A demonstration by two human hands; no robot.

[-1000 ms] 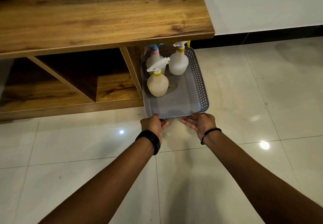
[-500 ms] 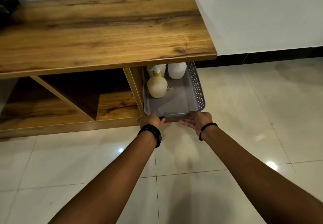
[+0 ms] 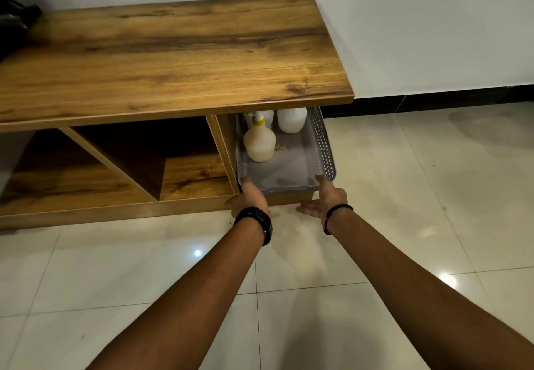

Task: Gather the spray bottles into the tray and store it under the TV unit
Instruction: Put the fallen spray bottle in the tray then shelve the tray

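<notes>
Both hands press on the tray's near rim with no closed grip: the left hand lies palm-down at the near left corner, fingers loosely curled over the edge, and the right hand stands open at the near right corner, fingers spread, thumb tip on the rim. Neither hand wraps around anything.

The grey perforated tray sits just ahead of the hands, in the rightmost bay of the TV unit, resting on the unit's base board. Its far half lies under the wooden top; its near edge is about level with the unit's front. Its right wall sticks out slightly past the top's right end.

Inside, beyond the left hand, stands a cream bottle with a yellow collar, upright. Behind it two white bottles stand side by side, their heads hidden by the top.

A black watch circles the left wrist, a thin black band the right. Glossy floor tiles lie beneath both arms.
</notes>
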